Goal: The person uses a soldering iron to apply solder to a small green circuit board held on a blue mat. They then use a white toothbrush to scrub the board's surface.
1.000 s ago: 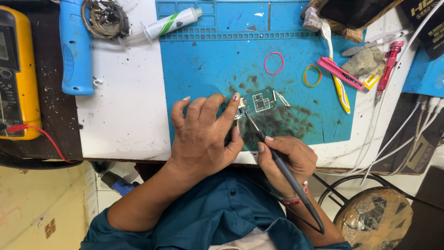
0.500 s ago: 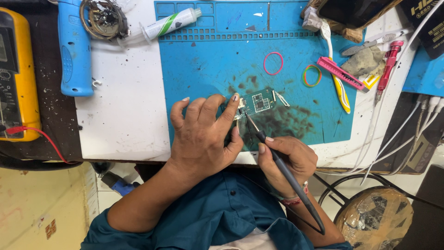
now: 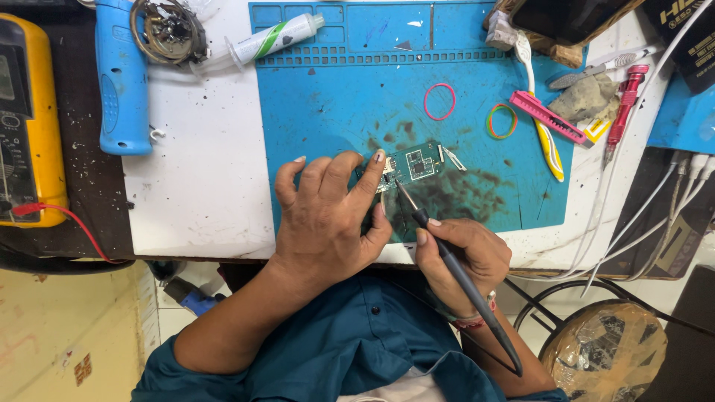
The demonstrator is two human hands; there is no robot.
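A small green circuit board lies on a blue work mat. My left hand rests on the mat with its fingertips pressing the board's left end. My right hand grips a dark soldering iron like a pen. The iron's thin metal tip touches the board near my left index finger. Its handle and cord run back toward my body.
A pink ring and a green-orange ring lie on the mat. A toothbrush, pink tool, red pen-shaped tool and white cables crowd the right. A paste tube, blue hot-air gun and yellow multimeter lie left.
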